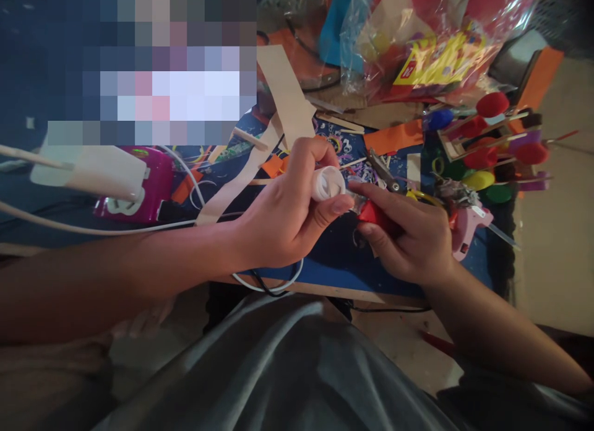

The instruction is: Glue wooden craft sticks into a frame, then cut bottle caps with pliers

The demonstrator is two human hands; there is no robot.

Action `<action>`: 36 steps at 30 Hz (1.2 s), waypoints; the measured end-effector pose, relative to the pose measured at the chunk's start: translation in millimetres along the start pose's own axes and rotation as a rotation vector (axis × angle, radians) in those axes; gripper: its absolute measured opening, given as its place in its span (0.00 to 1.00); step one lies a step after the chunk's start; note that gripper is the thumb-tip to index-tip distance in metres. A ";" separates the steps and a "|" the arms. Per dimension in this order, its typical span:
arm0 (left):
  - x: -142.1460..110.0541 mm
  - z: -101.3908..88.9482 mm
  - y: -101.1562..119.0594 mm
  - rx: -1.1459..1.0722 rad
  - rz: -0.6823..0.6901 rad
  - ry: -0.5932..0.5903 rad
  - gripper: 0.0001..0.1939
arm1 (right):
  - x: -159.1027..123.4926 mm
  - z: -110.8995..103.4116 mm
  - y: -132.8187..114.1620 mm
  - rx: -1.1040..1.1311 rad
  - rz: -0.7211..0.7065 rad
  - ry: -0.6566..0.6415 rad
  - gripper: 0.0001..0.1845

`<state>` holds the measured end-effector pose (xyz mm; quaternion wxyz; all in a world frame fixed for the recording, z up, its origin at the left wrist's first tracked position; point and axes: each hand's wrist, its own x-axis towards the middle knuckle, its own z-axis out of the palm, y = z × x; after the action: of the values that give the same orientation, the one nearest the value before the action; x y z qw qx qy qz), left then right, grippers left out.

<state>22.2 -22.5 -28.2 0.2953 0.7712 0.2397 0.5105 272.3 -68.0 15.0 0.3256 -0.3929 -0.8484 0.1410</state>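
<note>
My left hand (pixel 290 214) is closed around a small white round cap-like piece (pixel 329 184), its hollow side facing up. Something pale sits inside the hollow; its kind is unclear. Close by on the right, my right hand (pixel 413 236) grips a red-handled tool (pixel 374 214) with a greyish front end, index finger stretched along it. The tool's tip points at the rim of the white piece, and I cannot tell whether they touch. Both hands are above the front part of the blue table (pixel 352 267).
A pink glue gun (pixel 466 226) lies at the right, near a rack of coloured egg-shaped pieces (pixel 480 152). Pliers (pixel 383 169), orange strips (pixel 394 137) and paper scraps litter the table. A white charger (pixel 106 174) sits in a magenta power strip (pixel 160 177); cables trail at left.
</note>
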 end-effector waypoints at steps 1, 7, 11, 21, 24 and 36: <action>-0.5 0.4 -0.2 0.011 -0.009 0.011 0.27 | -0.2 -0.5 0.0 0.002 -0.003 -0.002 0.26; 3.3 -0.6 2.8 -0.026 0.060 0.011 0.23 | -1.2 -1.3 2.7 0.015 -0.031 -0.007 0.26; 10.3 -7.3 13.0 -0.028 0.116 -0.065 0.13 | -1.9 -0.6 3.5 0.028 -0.044 -0.011 0.29; 12.0 -14.3 22.8 -0.060 0.044 -0.162 0.12 | -4.7 0.0 2.6 0.036 -0.028 -0.025 0.33; 13.6 -14.7 24.2 -0.095 0.040 -0.161 0.11 | -3.5 -0.1 2.5 0.032 -0.042 -0.023 0.31; 6.1 -1.7 14.1 -0.194 -0.106 -0.007 0.19 | -1.9 -2.2 4.7 0.029 -0.022 -0.029 0.28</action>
<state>23.8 -28.0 -13.9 0.3960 0.7270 0.2283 0.5123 277.4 -66.4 13.6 0.3205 -0.3768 -0.8550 0.1554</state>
